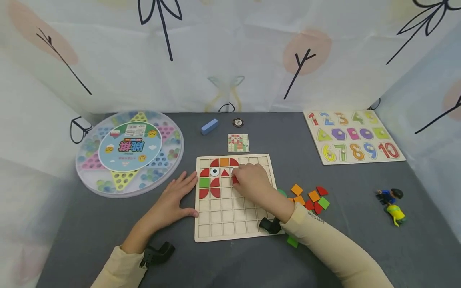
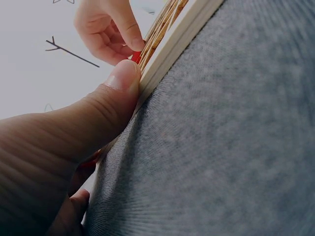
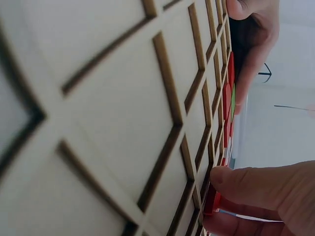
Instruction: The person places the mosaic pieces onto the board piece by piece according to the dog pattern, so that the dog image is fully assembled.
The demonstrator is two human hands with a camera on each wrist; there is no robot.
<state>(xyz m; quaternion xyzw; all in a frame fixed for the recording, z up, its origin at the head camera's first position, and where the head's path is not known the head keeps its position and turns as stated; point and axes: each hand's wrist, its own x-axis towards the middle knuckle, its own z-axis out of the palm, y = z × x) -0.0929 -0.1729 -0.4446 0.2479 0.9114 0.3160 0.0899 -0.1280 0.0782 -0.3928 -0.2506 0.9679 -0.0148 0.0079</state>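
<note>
A wooden grid board (image 1: 216, 218) lies on the table with red, orange and green tiles and a round eye tile (image 1: 214, 171) in its upper left cells. My right hand (image 1: 252, 182) reaches over the upper part of the board. Between its thumb and fingers it pinches a red tile (image 3: 211, 199), low against the grid. At the board's left edge rests my left hand (image 1: 176, 196), fingers extended and spread along the side. Its thumb (image 2: 110, 93) presses against the wooden edge. A small pattern card (image 1: 238, 143) with a tile picture lies just beyond the board.
Loose orange, red and green tiles (image 1: 313, 196) lie right of the board, partly behind the right forearm. A round board-game set (image 1: 129, 154) is at left, a number puzzle (image 1: 356, 138) at back right. Two toy figures (image 1: 392, 206), a blue block (image 1: 209, 126) and a black disc (image 1: 237, 122) lie around.
</note>
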